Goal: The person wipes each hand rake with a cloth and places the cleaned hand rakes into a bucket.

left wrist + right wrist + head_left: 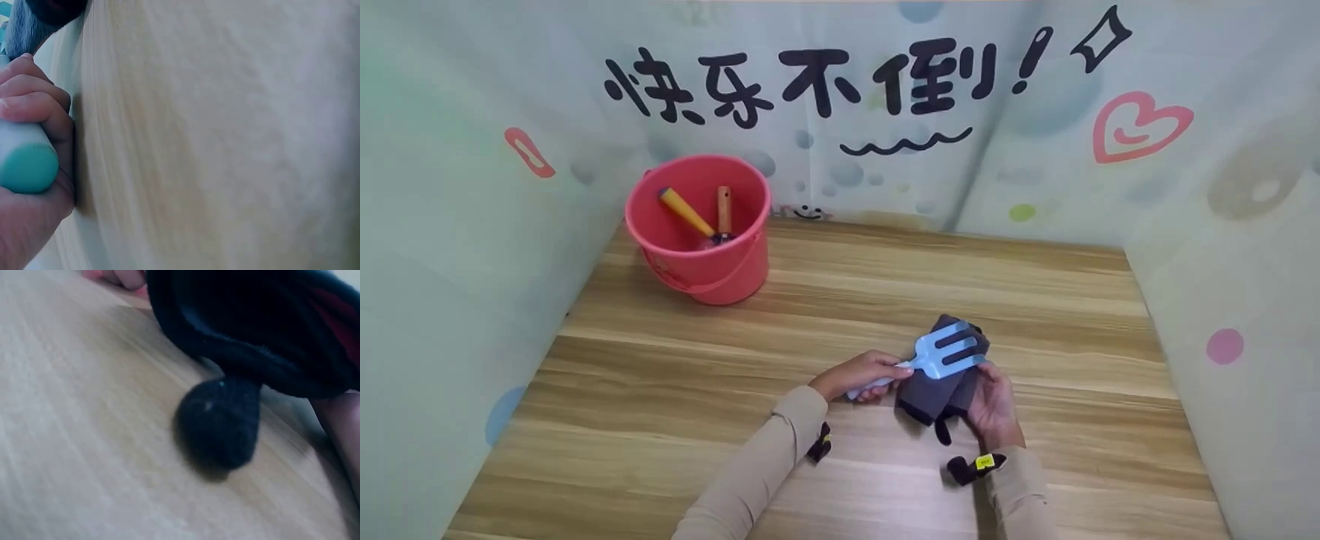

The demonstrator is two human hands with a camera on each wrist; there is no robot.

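My left hand [864,372] grips the pale handle of a light blue garden hand fork [946,360], its tines pointing right. The handle's rounded turquoise end [29,169] shows in the left wrist view, inside the curled fingers. Under the fork's head lie dark grey gloves [924,390], folded together, with black cuffs. From the right side my right hand [994,401] holds the gloves, with fingertips close to the lowest tine; some of its fingers are hidden. A cuff opening [188,343] and a hanging black tab [216,424] fill the upper part of the right wrist view.
A pink bucket [746,270] stands at the back left of the wood-grain table [660,405]. In it lean a yellow-handled tool [688,213] and a wooden-handled one [724,210]. Printed cloth walls [840,172] enclose the back and sides.
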